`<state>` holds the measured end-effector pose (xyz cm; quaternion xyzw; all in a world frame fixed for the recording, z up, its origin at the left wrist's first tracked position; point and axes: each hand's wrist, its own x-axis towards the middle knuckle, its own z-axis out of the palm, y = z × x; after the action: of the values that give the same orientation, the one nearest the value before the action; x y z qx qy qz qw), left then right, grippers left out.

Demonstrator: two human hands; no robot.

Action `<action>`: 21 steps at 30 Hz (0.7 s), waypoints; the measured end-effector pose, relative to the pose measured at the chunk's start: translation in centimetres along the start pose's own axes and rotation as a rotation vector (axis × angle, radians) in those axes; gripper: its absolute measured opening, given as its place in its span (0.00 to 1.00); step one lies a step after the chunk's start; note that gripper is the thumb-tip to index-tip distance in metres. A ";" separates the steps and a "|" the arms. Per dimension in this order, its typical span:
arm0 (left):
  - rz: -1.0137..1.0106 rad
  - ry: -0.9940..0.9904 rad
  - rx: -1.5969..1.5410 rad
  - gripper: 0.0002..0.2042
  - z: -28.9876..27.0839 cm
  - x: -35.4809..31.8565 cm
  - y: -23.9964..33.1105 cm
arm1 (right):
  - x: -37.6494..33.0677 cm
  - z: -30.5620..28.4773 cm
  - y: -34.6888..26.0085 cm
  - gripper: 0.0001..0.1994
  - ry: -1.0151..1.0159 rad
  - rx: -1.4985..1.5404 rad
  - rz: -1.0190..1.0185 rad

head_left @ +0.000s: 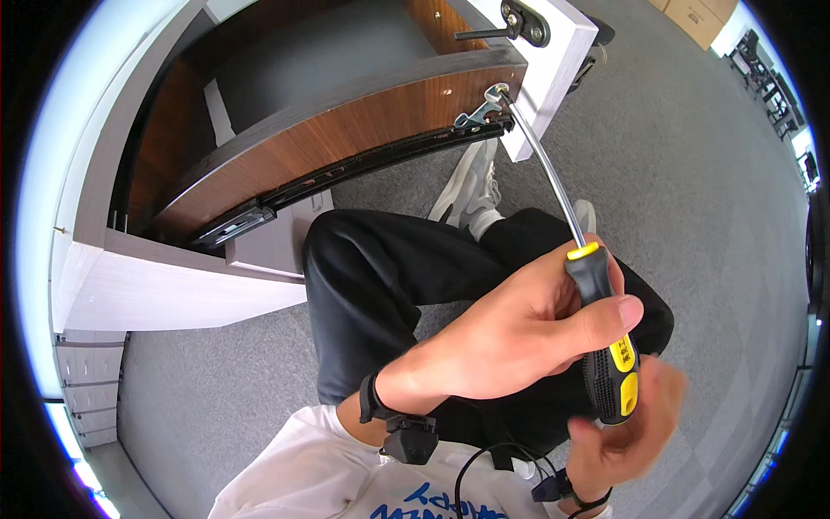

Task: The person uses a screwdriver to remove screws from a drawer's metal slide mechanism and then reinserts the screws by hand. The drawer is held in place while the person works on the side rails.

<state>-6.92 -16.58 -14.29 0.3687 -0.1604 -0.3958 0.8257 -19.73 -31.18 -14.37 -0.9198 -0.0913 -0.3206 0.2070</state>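
My left hand [510,333] is closed around the black and yellow handle of a screwdriver [618,381], thumb lying along it. The long metal shaft points up and away, its tip at a screw by a small metal bracket [478,116]. That bracket sits on the end of a brown wood-grain drawer side [346,123], above a black slide rail [346,164]. Below the handle's butt end is my right hand [631,432], slightly blurred, with its thumb and fingers apart. Whether it touches the handle I cannot tell.
The drawer extends from a pale cabinet [173,285] at left. A white drawer front [558,52] carries a black fitting with a rod [484,35]. My bent legs [372,268] rest on the grey carpet [718,216]. A thin black cable [471,467] hangs near my wrists.
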 end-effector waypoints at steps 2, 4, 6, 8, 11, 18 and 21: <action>0.048 0.000 0.038 0.14 -0.1 0.1 -0.2 | -0.3 0.7 -1.1 0.38 0.008 0.557 0.417; 0.080 -0.002 0.057 0.15 -0.3 0.4 -0.4 | -0.7 1.5 -2.2 0.39 0.027 0.763 0.688; 0.015 -0.025 0.038 0.16 -0.6 0.2 -0.3 | -0.9 2.0 -2.7 0.38 0.090 0.536 0.644; -0.009 -0.054 0.050 0.18 -0.9 0.1 -0.2 | -0.8 2.2 -2.6 0.33 0.147 0.362 0.517; -0.019 -0.073 0.089 0.20 -1.1 -0.2 0.0 | 0.0 2.0 -1.6 0.27 0.094 0.054 0.039; -0.010 0.096 0.286 0.23 -0.9 -1.2 0.2 | 0.2 1.4 -2.1 0.39 -0.079 0.019 -0.073; 0.105 0.043 0.197 0.18 -0.6 -0.9 0.1 | -0.5 1.7 -1.9 0.44 -0.062 0.153 0.049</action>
<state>-7.14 -15.56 -14.61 0.4478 -0.1997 -0.3261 0.8082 -19.75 -28.75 -15.23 -0.9127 -0.0994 -0.2788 0.2817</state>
